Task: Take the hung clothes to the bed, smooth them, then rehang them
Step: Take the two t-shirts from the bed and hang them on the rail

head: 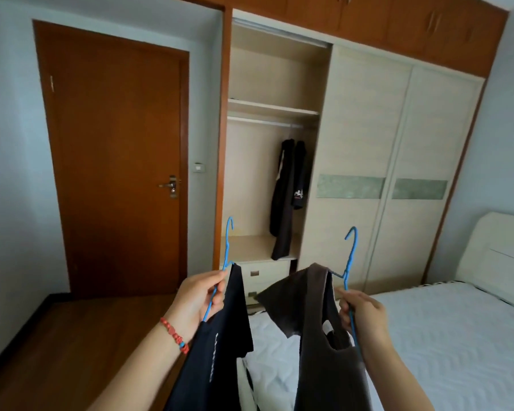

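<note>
My left hand (198,301) pinches a blue hanger (228,250) that carries a black shirt (220,345) with white lettering. My right hand (364,318) grips a second blue hanger (351,256) bearing a dark brown shirt (318,327). Both hangers point hook-up toward the open wardrobe (273,137). Its rail (264,121) holds two dark garments (288,197) at the right end. The white bed (445,336) lies below and to the right of the shirts.
A brown door (113,161) stands closed left of the wardrobe. Sliding wardrobe doors (383,173) cover the right sections. Drawers (267,274) sit under the hanging space. The headboard (499,250) rises at far right, with wooden floor (72,345) on the left.
</note>
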The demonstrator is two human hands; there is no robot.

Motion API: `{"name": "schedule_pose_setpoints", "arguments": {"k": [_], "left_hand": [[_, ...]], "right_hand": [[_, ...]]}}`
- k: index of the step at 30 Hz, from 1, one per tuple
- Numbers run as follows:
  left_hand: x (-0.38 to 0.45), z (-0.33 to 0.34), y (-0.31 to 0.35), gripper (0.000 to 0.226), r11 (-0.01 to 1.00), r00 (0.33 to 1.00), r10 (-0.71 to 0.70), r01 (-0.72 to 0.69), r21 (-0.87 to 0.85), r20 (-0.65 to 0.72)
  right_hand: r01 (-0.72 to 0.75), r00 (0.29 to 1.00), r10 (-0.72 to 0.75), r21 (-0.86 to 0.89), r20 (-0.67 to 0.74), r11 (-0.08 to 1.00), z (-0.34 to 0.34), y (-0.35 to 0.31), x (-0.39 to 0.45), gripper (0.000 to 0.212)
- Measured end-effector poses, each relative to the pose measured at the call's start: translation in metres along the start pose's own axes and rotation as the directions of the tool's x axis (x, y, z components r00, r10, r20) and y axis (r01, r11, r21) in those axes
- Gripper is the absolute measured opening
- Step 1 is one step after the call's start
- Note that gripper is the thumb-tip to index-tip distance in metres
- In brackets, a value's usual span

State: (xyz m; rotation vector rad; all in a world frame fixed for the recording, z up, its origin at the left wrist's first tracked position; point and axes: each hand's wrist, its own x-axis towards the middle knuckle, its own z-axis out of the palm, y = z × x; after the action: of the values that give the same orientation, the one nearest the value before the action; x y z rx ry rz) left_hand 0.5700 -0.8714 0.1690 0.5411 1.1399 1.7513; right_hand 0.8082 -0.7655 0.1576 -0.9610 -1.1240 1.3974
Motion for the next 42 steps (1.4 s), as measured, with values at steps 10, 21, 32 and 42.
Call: {"name": "schedule_pose_setpoints", "arguments": {"k": [10, 21, 32, 42], "left_hand": [[0.122, -0.02, 0.041, 0.02, 0.964, 0.97, 0.24, -0.232, 0.132, -0.049], [0.279, -0.036, 0.093, 0.017, 0.943, 0.943, 0.313, -0.293, 0.161, -0.117], [0.499, -0.078, 0.132, 0.015, 0.96, 0.974, 0.226, -0.226, 0.164, 0.023], [0.684, -0.062, 0.149, 0.02, 0.96, 0.978, 0.122, -0.16, 0.229, 0.172]], "right_hand": [[0.067, 0.991, -0.066, -0.005, 0.121, 0.998, 0.081, 0.02, 0.144, 0.027], [0.069, 0.972, -0.058, -0.041, 0.229, 0.997, 0.199, 0.037, 0.299, 0.022], [0.08, 0.993, -0.08, 0.006, 0.091, 0.997, 0.34, 0.083, 0.472, 0.024], [0.109, 0.988, -0.113, -0.042, -0.107, 0.993, 0.398, 0.092, 0.598, 0.033]]}}
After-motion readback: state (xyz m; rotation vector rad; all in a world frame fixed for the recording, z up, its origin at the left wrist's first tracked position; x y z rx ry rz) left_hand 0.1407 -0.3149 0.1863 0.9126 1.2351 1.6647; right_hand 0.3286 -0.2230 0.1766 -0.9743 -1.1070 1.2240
